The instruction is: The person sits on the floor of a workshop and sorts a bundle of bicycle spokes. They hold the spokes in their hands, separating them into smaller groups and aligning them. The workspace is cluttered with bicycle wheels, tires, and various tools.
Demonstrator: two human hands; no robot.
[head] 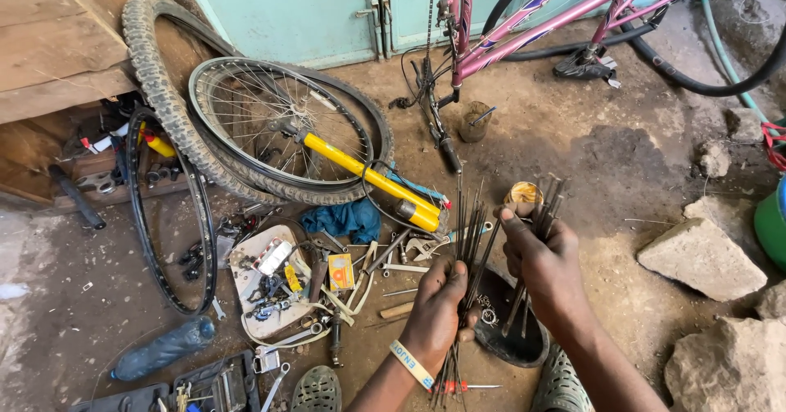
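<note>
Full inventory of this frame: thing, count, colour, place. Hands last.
spokes, left bundle: count unclear, dark metal, centre
spokes, right bundle: several, dark metal, centre right
bicycle frame: one, pink, top
spoked wheel: one, silver rim, leaning on tyres, upper left
knobbly tyre: one, tan-black, upper left
thin tyre: one, black, left
pump: one, yellow, centre
cloth: one, blue, centre
tray of small tools: one, white, lower left
bottle: one, dark blue, bottom left
stones: several, grey, right
hose: one, green, top right
sandals: two, grey, bottom
left hand: grips left bundle, wristband
right hand: grips right bundle
</note>
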